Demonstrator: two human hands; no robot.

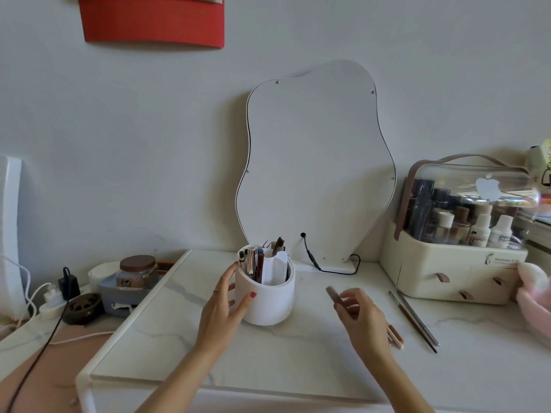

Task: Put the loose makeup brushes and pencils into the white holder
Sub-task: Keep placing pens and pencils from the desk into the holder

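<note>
We are well into the job. The white holder (266, 296) is standing on the table (185, 347), in front of the wavy mirror (316, 162), and it is already carrying many brushes and pencils. Some are still waiting outside it. Two long thin brushes (416, 320) are lying on the table to the right of the holder, well apart from it. Some pinkish pencils (396, 338) are lying there too, just behind our right hand, partly hidden.

Our left hand (226, 305) is touching the left side of the holder. Its grip is loose, with fingers spread on the wall, as if steadying it.

Our right hand (359, 311) is hovering to the right of the holder, near it. Its grip is pinching a short brownish stick (333, 294), a brush or pencil, too blurry to tell. The stick's top is pointing toward the holder, not yet over its mouth. We think dropping it in comes next.
</note>
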